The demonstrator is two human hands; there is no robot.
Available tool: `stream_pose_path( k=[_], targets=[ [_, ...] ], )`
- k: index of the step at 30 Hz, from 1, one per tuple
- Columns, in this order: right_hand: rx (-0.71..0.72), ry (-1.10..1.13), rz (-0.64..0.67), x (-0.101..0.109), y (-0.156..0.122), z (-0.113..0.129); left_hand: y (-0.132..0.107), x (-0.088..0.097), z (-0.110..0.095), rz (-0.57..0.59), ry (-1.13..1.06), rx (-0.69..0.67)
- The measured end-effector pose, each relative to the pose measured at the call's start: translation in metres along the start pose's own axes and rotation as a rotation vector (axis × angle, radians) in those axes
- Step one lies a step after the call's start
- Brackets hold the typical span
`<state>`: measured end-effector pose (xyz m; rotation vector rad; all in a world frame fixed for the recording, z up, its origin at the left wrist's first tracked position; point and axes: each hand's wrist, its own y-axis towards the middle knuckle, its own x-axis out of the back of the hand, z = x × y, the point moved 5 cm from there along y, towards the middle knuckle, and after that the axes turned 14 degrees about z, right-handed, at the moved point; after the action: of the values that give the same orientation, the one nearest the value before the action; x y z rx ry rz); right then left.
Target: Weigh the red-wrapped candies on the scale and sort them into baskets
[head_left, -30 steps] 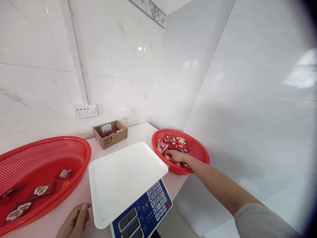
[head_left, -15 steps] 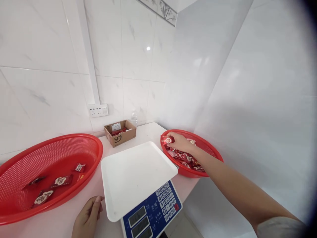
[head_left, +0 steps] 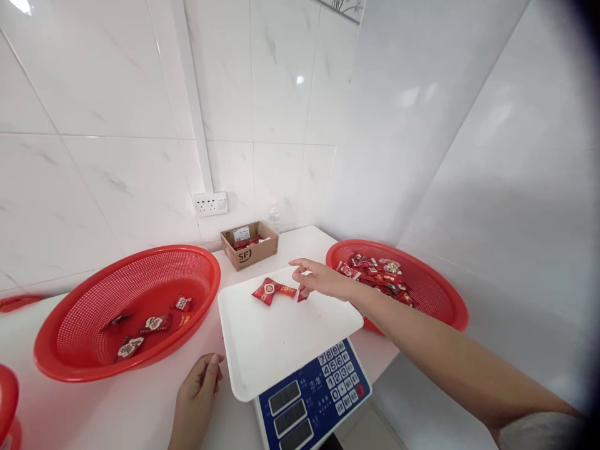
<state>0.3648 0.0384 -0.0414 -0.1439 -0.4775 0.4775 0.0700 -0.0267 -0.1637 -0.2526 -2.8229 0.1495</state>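
My right hand is over the white weighing tray of a digital scale, its fingers apart. Just below its fingertips is a small red packet; whether it touches them I cannot tell. Two more red packets lie on the tray to the left, one a square sachet with a pale round mark, the other a smaller packet. Beside the tray's left edge, my left hand rests low over the table, fingers curled and thumb against them, nothing visible in it. Blue keypad panel faces me.
At right stands a red basket heaped with red packets. Another red basket at left holds several dark red packets. A cardboard box and a clear bottle stand by the wall, below a socket. A red rim shows lower left.
My right hand has moved left from the right basket to above the tray, and its grip on the red packet has opened. Red packets now lie on the tray. The view has turned left.
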Motion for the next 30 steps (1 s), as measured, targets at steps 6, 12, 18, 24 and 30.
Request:
stream_pose_path(
  k=[6,12,18,24,30],
  targets=[
    [-0.025,-0.053,-0.015,0.0,-0.001,-0.002,0.002,-0.002,0.002,0.01,-0.004,0.008],
    [0.043,-0.355,0.032,-0.018,0.01,0.004,0.005,-0.003,0.008,0.038,-0.036,0.035],
    [0.061,-0.592,0.134,-0.051,0.036,0.014,0.008,0.0,0.009,0.025,-0.026,0.036],
    [0.334,-0.62,0.168,-0.053,0.023,0.029,0.006,0.002,0.003,0.02,-0.003,0.037],
    [-0.02,-0.555,-0.316,0.055,-0.014,-0.018,0.013,0.008,0.018,0.023,-0.06,0.121]
  ],
)
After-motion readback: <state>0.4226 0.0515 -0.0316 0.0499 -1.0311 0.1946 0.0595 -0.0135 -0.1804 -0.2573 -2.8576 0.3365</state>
